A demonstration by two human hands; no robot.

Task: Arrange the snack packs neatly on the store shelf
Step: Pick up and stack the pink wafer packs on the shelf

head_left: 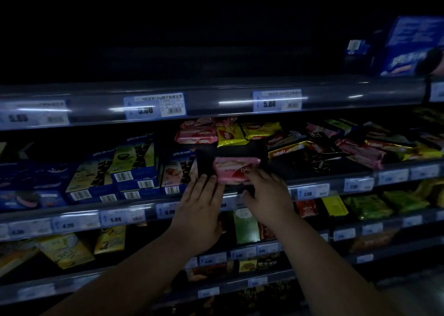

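Holding: we have the pink pack (236, 170) between both hands at the front edge of the middle shelf (230, 151).
Left hand (199, 207): fingers straight and close together, tips touching the pack's left end; it grips nothing.
Right hand (266, 195): fingers curled over the pack's lower right corner, thumb underneath, so we pinch the pack there.
Pink pack: it lies with its long side across, red logo toward us and partly covered by our right fingers. It sits on a bare dark patch of shelf, apart from the pile behind.
Pile (242, 133): pink and yellow packs heaped at the back of the same shelf, some upside down, lying at mixed angles.
Dark packs (314, 157): to the right of the pile, tumbled together with more pink and gold ones toward the far right.
Blue boxes (134, 171): stacked on the left of the shelf, barcodes facing us, the nearest just beside our left fingers.
Price tags (155, 106): clipped along the rail of the shelf above; more run along the rails below.
Top shelf: one big blue box (413, 46) at the far right; the rest is too dark for us to tell.
Lower shelves: a green pack (246, 226) shows between our wrists, and yellow bags (64, 250) lie tilted at lower left.
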